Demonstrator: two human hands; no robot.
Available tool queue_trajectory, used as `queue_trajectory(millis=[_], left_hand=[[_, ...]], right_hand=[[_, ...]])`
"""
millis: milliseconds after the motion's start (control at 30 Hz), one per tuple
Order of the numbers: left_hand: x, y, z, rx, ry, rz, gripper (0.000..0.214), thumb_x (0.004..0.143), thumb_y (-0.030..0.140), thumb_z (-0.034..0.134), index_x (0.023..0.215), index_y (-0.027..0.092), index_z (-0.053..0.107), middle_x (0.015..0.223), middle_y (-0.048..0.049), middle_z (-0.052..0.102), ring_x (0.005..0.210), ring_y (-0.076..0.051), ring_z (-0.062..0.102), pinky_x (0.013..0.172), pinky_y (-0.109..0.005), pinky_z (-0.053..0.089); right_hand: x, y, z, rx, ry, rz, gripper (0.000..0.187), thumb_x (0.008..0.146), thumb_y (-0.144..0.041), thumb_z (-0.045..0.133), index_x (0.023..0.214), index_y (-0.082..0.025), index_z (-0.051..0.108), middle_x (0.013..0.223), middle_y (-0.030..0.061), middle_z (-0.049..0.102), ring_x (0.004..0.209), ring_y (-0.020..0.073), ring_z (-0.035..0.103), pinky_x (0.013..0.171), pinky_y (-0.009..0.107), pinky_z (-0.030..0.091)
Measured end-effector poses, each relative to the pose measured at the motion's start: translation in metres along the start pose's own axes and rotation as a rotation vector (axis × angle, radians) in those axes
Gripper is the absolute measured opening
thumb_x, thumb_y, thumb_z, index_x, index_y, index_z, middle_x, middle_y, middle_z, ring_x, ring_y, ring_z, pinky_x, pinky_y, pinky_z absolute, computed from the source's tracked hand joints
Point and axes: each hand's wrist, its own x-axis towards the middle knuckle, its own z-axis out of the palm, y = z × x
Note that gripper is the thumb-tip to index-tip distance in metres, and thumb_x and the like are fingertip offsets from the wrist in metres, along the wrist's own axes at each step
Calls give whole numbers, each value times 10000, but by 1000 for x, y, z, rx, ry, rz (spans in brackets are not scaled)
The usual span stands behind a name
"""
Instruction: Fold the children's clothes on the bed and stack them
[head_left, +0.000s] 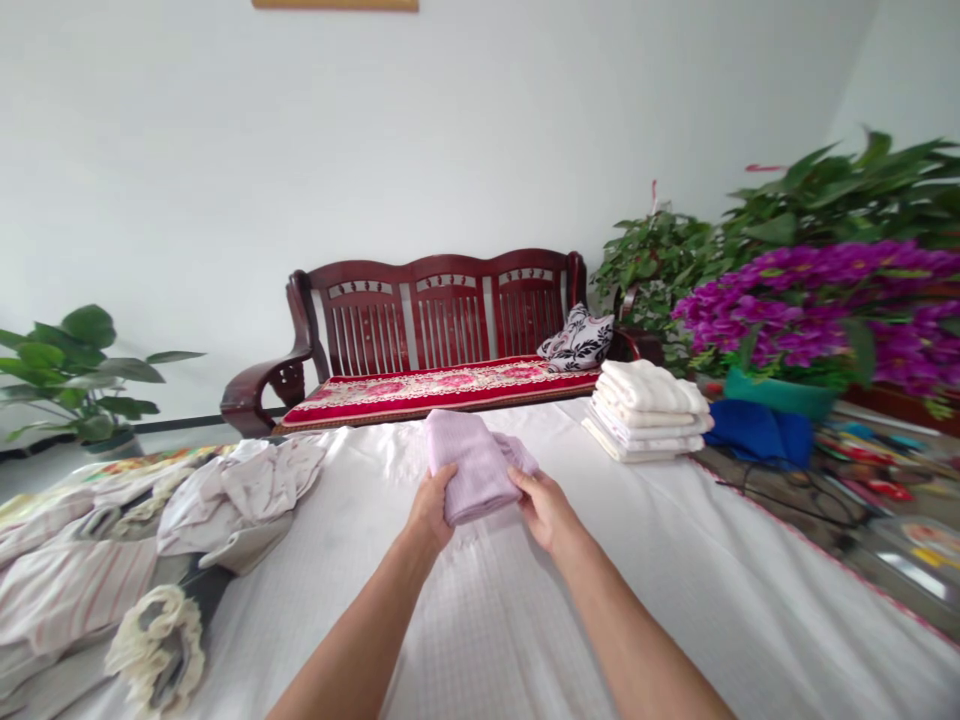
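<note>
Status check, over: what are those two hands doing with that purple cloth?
Grip: left hand and right hand both clasp folded lilac towel over white cover. Folded cream stack to its right, crumpled heap left. Nothing blocking.

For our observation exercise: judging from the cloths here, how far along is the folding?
Done: folded cream towels stacked at the right. In hand: left hand and right hand grip a lilac towel. Remaining: a crumpled heap of cloths at the left.

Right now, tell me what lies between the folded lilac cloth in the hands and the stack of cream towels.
Only bare white sheet separates the lilac cloth from the stack of cream towels; the head view shows nothing lying there.
</note>
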Motion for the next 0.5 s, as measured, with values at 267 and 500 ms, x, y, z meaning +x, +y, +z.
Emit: queue_trajectory(millis=[267, 500], left_hand=[[-10, 4, 11, -181, 90, 57, 328, 866, 120, 595, 1193, 146, 589, 911, -74, 734, 712, -175, 710, 663, -279, 602], [-13, 15, 14, -224, 128, 76, 322, 881, 205, 618, 1198, 166, 583, 872, -57, 720, 685, -175, 688, 640, -289, 592]], right_hand=[[-20, 7, 19, 358, -9, 385, 320, 981, -464, 515, 867, -177, 600, 732, 41, 677, 751, 177, 681, 761, 310, 571], [-34, 17, 27, 170, -340, 489, 627, 931, -698, 410, 1029, -130, 657, 1047, 135, 732, 1008, 247, 678, 825, 377, 525]])
